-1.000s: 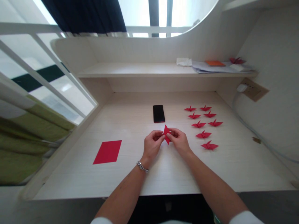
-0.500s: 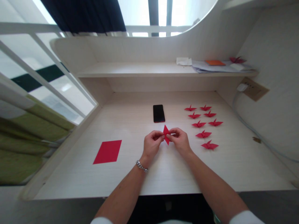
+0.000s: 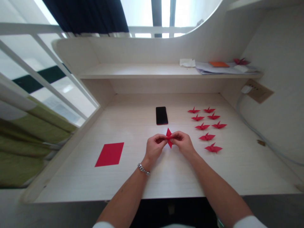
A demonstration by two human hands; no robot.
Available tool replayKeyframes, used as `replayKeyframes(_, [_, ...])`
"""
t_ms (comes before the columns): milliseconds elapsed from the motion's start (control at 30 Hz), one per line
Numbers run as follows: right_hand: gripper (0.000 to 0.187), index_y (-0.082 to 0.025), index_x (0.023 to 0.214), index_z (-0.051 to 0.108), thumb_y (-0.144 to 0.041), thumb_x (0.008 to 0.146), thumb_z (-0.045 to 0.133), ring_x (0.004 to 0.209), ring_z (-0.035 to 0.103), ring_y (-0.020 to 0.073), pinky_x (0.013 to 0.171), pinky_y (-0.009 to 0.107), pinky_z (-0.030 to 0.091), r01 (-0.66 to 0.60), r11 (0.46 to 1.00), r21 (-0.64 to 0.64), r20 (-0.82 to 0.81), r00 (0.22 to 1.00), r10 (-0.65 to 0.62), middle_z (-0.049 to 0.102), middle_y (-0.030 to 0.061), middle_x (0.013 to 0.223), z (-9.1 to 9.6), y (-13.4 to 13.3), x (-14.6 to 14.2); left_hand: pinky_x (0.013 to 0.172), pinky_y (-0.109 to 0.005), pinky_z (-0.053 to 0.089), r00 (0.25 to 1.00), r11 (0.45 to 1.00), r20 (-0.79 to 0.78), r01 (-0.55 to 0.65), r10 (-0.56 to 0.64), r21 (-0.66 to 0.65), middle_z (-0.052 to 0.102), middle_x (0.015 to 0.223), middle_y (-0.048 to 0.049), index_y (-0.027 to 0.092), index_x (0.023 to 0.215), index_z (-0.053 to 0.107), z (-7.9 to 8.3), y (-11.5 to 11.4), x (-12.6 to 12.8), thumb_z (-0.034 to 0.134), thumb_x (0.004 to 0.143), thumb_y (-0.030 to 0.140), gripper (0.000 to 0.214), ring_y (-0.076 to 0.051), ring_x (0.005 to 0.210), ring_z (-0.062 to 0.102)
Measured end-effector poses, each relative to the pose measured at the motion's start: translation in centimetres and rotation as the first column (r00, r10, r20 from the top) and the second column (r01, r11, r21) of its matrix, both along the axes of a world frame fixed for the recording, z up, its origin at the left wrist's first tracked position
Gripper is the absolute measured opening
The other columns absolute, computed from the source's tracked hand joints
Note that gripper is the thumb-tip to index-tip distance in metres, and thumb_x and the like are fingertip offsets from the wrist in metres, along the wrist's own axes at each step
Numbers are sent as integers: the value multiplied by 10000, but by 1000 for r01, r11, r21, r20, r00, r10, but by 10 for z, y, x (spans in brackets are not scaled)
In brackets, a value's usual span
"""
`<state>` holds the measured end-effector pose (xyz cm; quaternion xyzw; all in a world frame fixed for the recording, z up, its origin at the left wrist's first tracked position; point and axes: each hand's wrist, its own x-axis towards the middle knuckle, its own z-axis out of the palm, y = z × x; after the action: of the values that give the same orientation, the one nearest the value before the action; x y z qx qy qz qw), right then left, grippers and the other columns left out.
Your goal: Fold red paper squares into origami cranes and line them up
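A small folded red paper piece (image 3: pixel 169 138) is held just above the pale wooden desk (image 3: pixel 166 171), at its middle. My left hand (image 3: pixel 154 148) pinches its left side with closed fingers; a metal bracelet sits on that wrist. My right hand (image 3: pixel 182 144) pinches the right side, fingertips nearly meeting the left ones. The paper's points stick out above and below the fingers.
A black phone (image 3: pixel 161 115) lies just beyond the hands. Several finished red paper cranes (image 3: pixel 207 128) stand in two rows to the right. A flat red sheet (image 3: pixel 110 154) lies at the left. A shelf (image 3: pixel 152 72) behind carries papers, and a cable (image 3: pixel 256 133) runs along the right wall.
The fingertips of both hands have drawn closer together over the red paper, covering more of its middle. The piece stays in the same spot.
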<state>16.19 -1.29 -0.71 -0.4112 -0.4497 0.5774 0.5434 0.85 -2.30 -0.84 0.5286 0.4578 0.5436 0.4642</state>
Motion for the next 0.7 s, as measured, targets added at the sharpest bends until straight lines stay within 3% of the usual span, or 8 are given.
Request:
replayKeyframes(167, [201, -154, 723, 689, -335, 651, 737, 670, 656, 188, 685, 350, 561, -21, 990, -139, -111, 994, 6, 695, 35, 692, 8, -2, 2, 755, -309, 528, 999, 999, -48, -7, 9, 38, 713, 849, -76, 168, 780, 738, 2, 0, -1, 726, 696, 212, 96, -195, 796, 660])
replayKeyframes(333, [258, -162, 693, 659, -274, 522, 817, 607, 634, 162, 628, 308, 550, 23, 992, -121, -26, 999, -26, 684, 9, 651, 7, -2, 0, 750, -292, 522, 996, 999, -93, -6, 10, 52, 706, 845, -67, 176, 742, 743, 6, -2, -1, 703, 697, 176, 60, -185, 796, 657])
replayKeyframes(533, [289, -180, 675, 598, -261, 510, 821, 600, 630, 164, 610, 299, 540, 33, 997, -72, 18, 999, -32, 655, -13, 620, 0, 1, 1, 681, -292, 537, 993, 996, 119, 19, -8, -91, 684, 773, -43, 149, 800, 648, 0, 0, 2, 739, 669, 205, 169, -164, 710, 652])
replayKeyframes(700, [342, -186, 749, 578, -288, 535, 824, 618, 640, 169, 610, 296, 535, 13, 996, -88, 13, 1000, -12, 665, -4, 656, -4, 1, -1, 655, -277, 530, 988, 992, 156, 13, 7, -127, 679, 761, -46, 143, 882, 579, -8, 4, 2, 797, 616, 225, 353, -161, 697, 661])
